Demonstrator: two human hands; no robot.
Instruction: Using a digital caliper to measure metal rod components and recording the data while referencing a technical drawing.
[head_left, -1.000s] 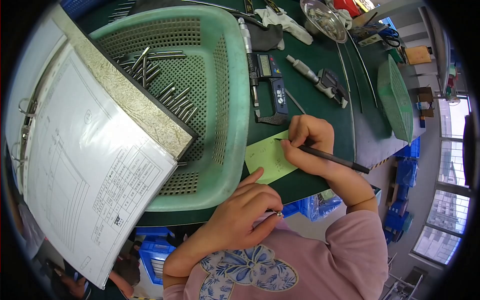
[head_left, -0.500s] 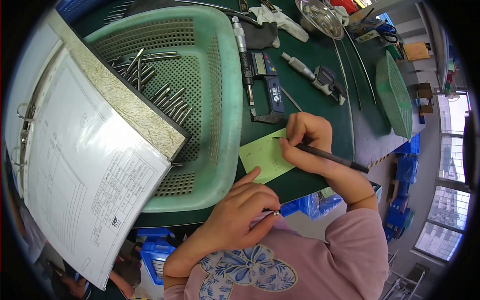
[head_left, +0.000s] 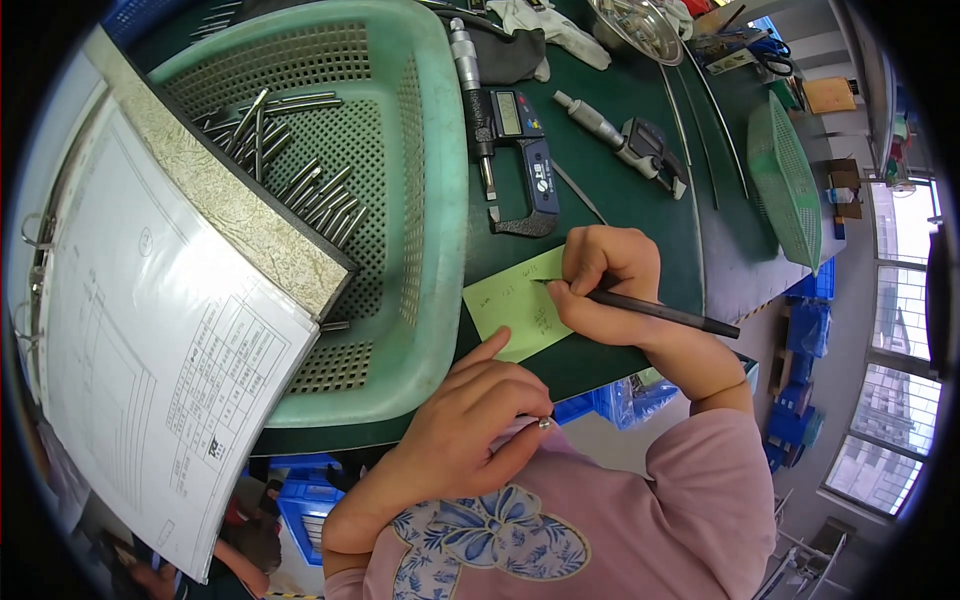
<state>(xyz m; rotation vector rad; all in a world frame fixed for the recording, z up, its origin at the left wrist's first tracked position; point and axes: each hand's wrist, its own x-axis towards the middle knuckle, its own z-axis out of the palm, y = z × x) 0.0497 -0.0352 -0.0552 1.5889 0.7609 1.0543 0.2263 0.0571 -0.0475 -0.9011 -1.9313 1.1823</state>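
My right hand [head_left: 618,280] grips a black pen [head_left: 668,312], its tip on a light green paper slip [head_left: 508,302] that carries some handwriting. One outstretched finger of my left hand [head_left: 478,418] rests on the slip's near edge. The rest of that hand is curled, and a small shiny metal piece [head_left: 545,423] pokes out between thumb and fingers; most of it is hidden. Left of the slip stands a green perforated basket [head_left: 440,200] with several metal pins [head_left: 325,205] inside. A digital micrometer [head_left: 530,160] lies beyond the slip.
An open ring binder [head_left: 190,330] with drawing sheets overlaps the basket's left side. Further back lie a second micrometer [head_left: 630,148], white gloves [head_left: 560,35] and a metal bowl [head_left: 640,28]. Another green basket [head_left: 785,185] stands right. Blue crates [head_left: 305,505] sit below the table edge.
The pen tip has shifted slightly on the slip, where more writing shows. The whole scene sits a little further left in the view. Both hands keep their hold.
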